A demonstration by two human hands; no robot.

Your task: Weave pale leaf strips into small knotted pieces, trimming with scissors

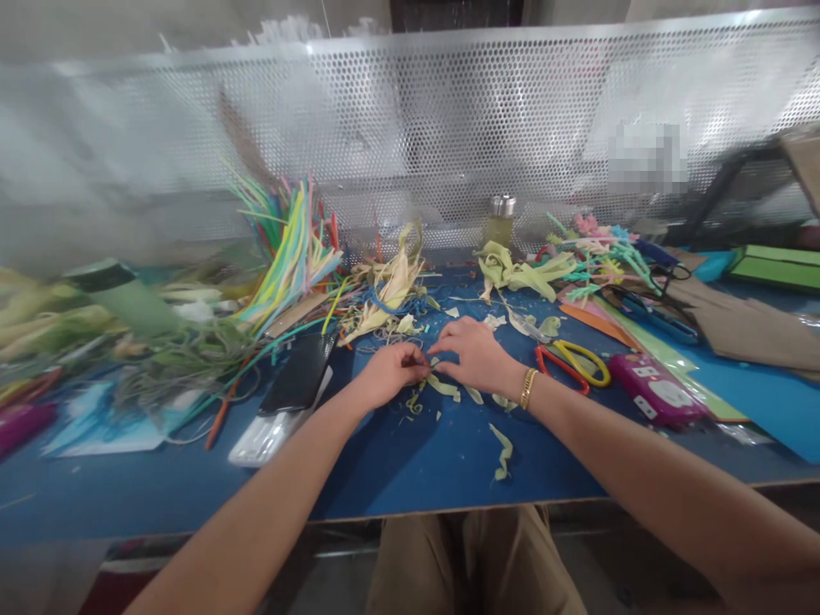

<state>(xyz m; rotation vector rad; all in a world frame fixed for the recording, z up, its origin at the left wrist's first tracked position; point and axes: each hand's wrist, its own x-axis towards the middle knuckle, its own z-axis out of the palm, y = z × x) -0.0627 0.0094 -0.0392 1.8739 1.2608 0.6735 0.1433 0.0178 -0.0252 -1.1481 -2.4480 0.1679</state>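
Currently, both hands work above the middle of the blue tabletop (397, 487), with the fingertips of one just beside those of the other. Left hand (398, 374): thumb and forefinger are drawn close together; whether a small piece is pinched between them cannot be told. Right hand (472, 352): palm down, thumb and forefinger parted around a visible gap, grip not closed. A gold bracelet (528, 389) encircles the right wrist.

A pale green strip (444, 388) lies on the surface just below the fingertips. Thin curled shavings (416, 400) lie beside it, nearer the left hand. A separate twisted strip (502, 453) lies closer to the front edge, below the right wrist.

Left of the left hand, a black phone (298, 376) rests on a white item (269, 438). Behind the phone stands a bundle of multicoloured stems (287, 248). Farther left is a tangle of grey-green cord (185, 367).

Beyond the hands lies a yellowish husk (392, 290); to its right, a light green husk (541, 275) sits in front of a metal-capped jar (498, 229).

Right of the right hand lie a red loop handle (572, 387), an overlapping yellow loop handle (603, 371) and a purple device (658, 391). A perforated metal panel (448, 111) borders the rear.
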